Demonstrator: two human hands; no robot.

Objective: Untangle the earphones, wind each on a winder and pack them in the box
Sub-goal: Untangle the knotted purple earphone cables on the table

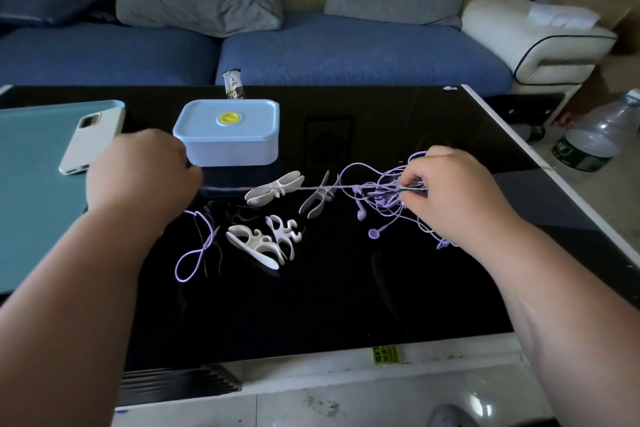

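A tangle of purple earphones [384, 198] lies right of centre on the black glass table [346, 288]. My right hand [450, 191] pinches into the tangle's right side. A purple cord [242, 188] stretches taut leftward to my left hand [142, 177], which grips its end in a fist. Several white winders lie under and below the cord: two dragonfly-shaped ones [277, 189] [318, 199] and a small heap [266, 241]. A loose purple loop [194, 253] and dark cords lie below my left hand. The light blue box [228, 135], lid on with a yellow knob, stands behind.
A white phone [90, 140] rests on a teal tablet cover [31, 191] at the left. A snack wrapper [233, 85] stands at the table's far edge. A blue sofa with grey cushions runs behind. A plastic bottle [595, 139] stands on the floor at right.
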